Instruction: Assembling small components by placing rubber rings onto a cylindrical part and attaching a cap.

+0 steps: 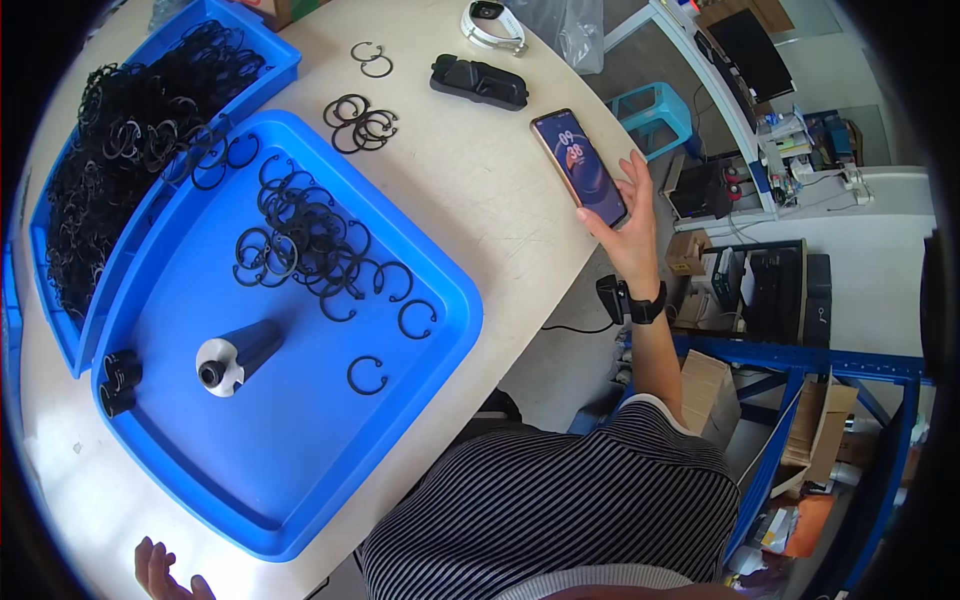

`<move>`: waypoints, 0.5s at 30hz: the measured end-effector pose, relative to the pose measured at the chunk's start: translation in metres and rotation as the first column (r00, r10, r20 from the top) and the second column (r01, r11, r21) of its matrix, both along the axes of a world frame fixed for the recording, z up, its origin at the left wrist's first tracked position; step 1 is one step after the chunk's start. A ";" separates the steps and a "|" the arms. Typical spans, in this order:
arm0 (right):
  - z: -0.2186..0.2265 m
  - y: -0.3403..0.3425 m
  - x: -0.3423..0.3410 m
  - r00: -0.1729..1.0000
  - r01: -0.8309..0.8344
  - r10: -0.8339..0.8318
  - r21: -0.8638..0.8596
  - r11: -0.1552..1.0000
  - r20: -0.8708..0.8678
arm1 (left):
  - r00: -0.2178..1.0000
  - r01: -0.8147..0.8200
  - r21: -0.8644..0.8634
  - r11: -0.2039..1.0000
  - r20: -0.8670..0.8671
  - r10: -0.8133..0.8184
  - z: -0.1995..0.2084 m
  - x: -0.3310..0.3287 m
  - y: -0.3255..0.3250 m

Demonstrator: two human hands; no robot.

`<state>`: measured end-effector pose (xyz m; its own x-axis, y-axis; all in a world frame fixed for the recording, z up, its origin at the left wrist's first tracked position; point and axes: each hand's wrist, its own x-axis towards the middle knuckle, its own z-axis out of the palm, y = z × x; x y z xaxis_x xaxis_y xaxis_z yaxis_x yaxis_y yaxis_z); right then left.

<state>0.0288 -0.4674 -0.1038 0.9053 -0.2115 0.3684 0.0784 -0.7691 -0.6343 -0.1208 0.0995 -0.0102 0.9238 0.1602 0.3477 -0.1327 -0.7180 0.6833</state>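
My right hand (632, 222), with a black strap on the wrist, grips a smartphone (580, 165) at its near end. The thumb lies on one side and the fingers on the other. The phone's screen is lit. At the lower left edge, only the fingers of my left hand (165, 575) show, apart and slightly bent, with nothing visible in them. Between the hands lies a blue tray (330, 450) with a heap of black retaining rings (310, 235) and a grey-black cylinder with a pale end (232, 365). A single retaining ring (367, 375) lies apart.
A blue bin (285, 70) piled with retaining rings adjoins the tray. Small black cylinders (120, 383) sit at the tray's left rim. More loose rings (358, 125), a black case (478, 82) and a white watch (492, 28) lie on the table. A light-blue stool (660, 115) stands beyond.
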 end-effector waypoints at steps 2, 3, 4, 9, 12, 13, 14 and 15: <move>-0.003 0.000 0.002 1.000 -0.020 0.020 -0.043 0.999 0.014 | 0.999 -0.033 0.002 0.999 -0.021 0.033 0.001 -0.002 -0.003; -0.005 0.000 0.002 0.999 -0.003 0.006 -0.079 0.997 0.041 | 0.999 -0.038 0.001 0.999 -0.023 0.038 0.001 -0.004 -0.004; -0.006 0.000 0.003 0.999 -0.019 0.023 -0.080 0.997 0.042 | 0.999 -0.037 -0.003 0.999 -0.025 0.037 0.001 -0.005 -0.003; -0.011 0.000 0.004 0.998 0.019 -0.013 -0.085 0.996 0.062 | 0.999 -0.023 -0.013 1.000 -0.024 0.023 -0.003 -0.007 0.003; -0.011 0.001 0.004 0.997 0.022 -0.017 -0.078 0.997 0.072 | 0.999 -0.019 -0.010 1.000 -0.031 0.019 -0.001 -0.003 -0.001; -0.011 0.001 0.004 0.997 0.007 -0.001 -0.081 0.997 0.072 | 0.999 -0.025 -0.018 1.000 -0.031 0.024 0.000 -0.001 -0.003; -0.010 0.001 0.004 0.997 -0.001 0.007 -0.080 0.997 0.080 | 0.999 -0.031 -0.027 0.999 -0.032 0.030 0.000 0.001 -0.004; -0.009 0.002 0.004 0.996 0.013 -0.006 -0.074 0.997 0.087 | 0.999 -0.030 -0.029 0.999 -0.032 0.029 0.000 0.002 -0.004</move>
<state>0.0326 -0.4655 -0.1132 0.8671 -0.1891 0.4608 0.1234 -0.8148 -0.5665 -0.1192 0.0957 -0.0102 0.9290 0.1972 0.3130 -0.0896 -0.7010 0.7075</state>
